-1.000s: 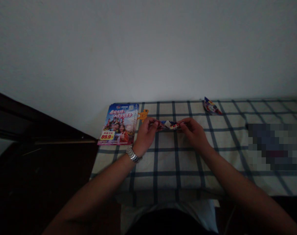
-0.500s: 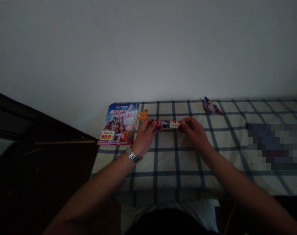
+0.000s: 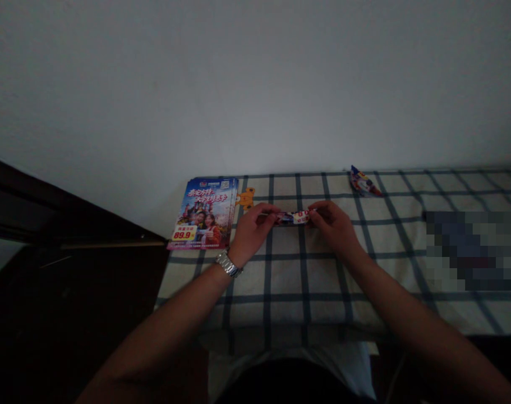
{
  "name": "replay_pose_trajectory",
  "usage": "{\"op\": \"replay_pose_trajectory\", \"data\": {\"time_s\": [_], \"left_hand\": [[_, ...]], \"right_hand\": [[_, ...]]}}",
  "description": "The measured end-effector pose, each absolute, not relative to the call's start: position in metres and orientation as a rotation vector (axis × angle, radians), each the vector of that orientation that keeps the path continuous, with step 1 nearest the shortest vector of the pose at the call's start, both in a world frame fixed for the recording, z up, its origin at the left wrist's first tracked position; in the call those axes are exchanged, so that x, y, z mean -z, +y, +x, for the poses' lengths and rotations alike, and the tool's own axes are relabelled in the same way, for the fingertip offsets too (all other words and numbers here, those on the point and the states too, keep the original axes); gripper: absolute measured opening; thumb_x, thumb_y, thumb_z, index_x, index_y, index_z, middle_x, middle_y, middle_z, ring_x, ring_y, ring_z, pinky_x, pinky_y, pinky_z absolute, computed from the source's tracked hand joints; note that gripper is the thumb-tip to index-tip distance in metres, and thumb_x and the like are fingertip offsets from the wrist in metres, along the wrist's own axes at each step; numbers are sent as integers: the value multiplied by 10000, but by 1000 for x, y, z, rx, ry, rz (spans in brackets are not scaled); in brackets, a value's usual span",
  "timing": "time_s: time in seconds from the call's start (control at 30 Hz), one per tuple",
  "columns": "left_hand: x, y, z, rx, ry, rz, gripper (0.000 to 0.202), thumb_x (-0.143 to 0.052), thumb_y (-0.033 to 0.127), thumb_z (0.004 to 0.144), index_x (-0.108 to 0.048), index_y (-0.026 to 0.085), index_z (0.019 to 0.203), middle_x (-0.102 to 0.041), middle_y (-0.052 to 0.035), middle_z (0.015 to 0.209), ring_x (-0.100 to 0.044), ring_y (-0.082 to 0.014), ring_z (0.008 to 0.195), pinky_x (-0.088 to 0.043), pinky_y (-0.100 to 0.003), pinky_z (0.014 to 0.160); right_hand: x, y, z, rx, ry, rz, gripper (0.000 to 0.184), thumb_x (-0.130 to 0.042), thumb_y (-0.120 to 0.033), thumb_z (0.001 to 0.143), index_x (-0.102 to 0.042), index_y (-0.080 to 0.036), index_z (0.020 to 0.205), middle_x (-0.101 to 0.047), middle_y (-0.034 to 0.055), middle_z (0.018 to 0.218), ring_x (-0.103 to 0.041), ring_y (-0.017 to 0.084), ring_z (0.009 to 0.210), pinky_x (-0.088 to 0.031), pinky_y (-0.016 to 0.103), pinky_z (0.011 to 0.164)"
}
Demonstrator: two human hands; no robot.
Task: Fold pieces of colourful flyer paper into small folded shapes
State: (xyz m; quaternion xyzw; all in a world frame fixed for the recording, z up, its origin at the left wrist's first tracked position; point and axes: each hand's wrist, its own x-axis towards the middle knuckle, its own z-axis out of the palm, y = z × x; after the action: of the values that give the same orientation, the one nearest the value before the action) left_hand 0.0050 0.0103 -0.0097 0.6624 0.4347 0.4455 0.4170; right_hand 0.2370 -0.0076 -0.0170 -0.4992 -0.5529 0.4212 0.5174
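The step in hand looks like folding or creasing: a narrow printed paper strip (image 3: 296, 217) is stretched between the two hands, just above or on the checked cloth (image 3: 284, 280); I cannot tell which. The left hand (image 3: 254, 227) has its thumb and fingers closed on the strip's left end, and the right hand (image 3: 331, 225) pinches the right end the same way, the other fingers loosely curled. The next move, I judge, calls for an even grip at both ends and thumbs pressing along the paper so the layers stay aligned.

Counting up: one strip is held; one folded paper piece (image 3: 364, 185) lies near the wall (image 3: 280, 90), beyond the right hand; one pile of flyers (image 3: 202, 213) sits left of the left hand, its sheets too tightly stacked to count. There is one orange bear figure (image 3: 247, 197) beside the pile, one metal watch (image 3: 229, 264) on the left wrist, and one pixelated dark shape (image 3: 469, 249) at far right
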Motion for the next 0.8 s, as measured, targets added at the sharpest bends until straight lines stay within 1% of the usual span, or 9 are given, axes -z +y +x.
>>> {"op": "replay_pose_trajectory", "data": {"time_s": [0.1,0.23,0.37,0.47,0.63,0.8], "left_hand": [[9,10,6,-1093,1113,1707,182,-690,344,937,-688,207,1057,-754,-45,1047,-745,-185,906,-622,-334,847],[9,10,6,-1080,1161,1793,173,-681,345,948,-693,213,1060,-748,-41,1055,-738,-175,908,-617,-323,838],[9,10,5,-1054,1225,1892,160,-687,342,947,-701,215,1042,-737,-28,1027,-726,-163,879,-610,-311,827],[9,9,5,-1030,1247,1959,158,-694,336,944,-702,220,1050,-724,-21,1018,-716,-159,876,-605,-305,825],[8,8,6,-991,1282,2064,145,-679,334,957,-702,217,1039,-715,-17,991,-696,-162,883,-585,-302,822],[3,7,5,-896,1341,2218,144,-647,346,981,-703,226,1038,-706,-18,976,-660,-185,914,-532,-331,851]], "right_hand": [[17,-9,239,-898,-1445,-1250,258,-676,-445,932,-632,-249,1093,-738,36,925,-737,216,815,-632,379,750],[15,-9,240,-601,-1674,-1309,184,-646,-367,956,-650,-241,1090,-715,56,1012,-714,228,885,-604,404,815],[10,-9,240,-347,-1873,-1235,189,-675,-292,943,-662,-241,1124,-690,85,1111,-666,268,1060,-564,448,930],[7,-10,239,-298,-2008,-1122,182,-685,-250,943,-676,-253,1124,-700,82,1141,-645,269,1122,-532,458,995],[10,-11,239,-288,-2135,-1076,165,-689,-217,944,-690,-242,1107,-712,84,1132,-656,257,1068,-548,441,961],[13,-10,240,-293,-2172,-1107,205,-672,-214,955,-691,-242,1157,-705,88,1133,-655,258,1063,-561,435,943]]}}
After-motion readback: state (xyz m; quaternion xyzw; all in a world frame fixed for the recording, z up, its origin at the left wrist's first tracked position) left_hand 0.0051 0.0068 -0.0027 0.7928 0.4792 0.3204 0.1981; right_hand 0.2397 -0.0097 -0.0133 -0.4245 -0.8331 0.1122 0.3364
